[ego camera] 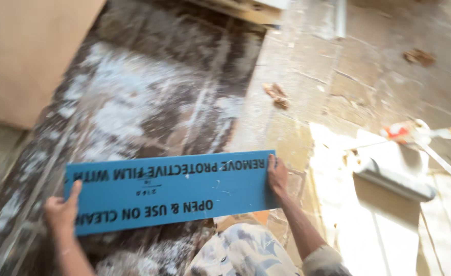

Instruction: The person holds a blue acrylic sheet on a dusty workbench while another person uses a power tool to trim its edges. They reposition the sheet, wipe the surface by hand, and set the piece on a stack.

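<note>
We hold a long blue panel (pixel 169 191) flat in front of us, one hand at each short end. It carries black printing that reads upside down from our side, and it tilts a little, its right end higher than its left.

Our left hand (pixel 61 210) grips the panel's left end: the thumb lies on top of the blue face, pointing up along the edge, and the other fingers are hidden under the panel, so the hand is closed on it. Our right hand (pixel 277 176) clasps the panel's right end, fingers curled over the edge and pressed to it, with the forearm running down and away to a pale sleeve (pixel 325 260).

Just below the panel, between our arms, a patterned cloth (pixel 241 253) in white and grey-blue shows. Beyond and under the panel lies a dark brown slab (pixel 149 97) smeared with white dust. To the right of the panel the ground is pale stone paving (pixel 368 87) in sunlight, with a grey bar-shaped object (pixel 396 181) near the panel's right end, and a small red and white scrap (pixel 400 132) above that. Far up-left of the panel stands a tan board (pixel 29 51). The view is blurred, so finer detail is lost.
</note>
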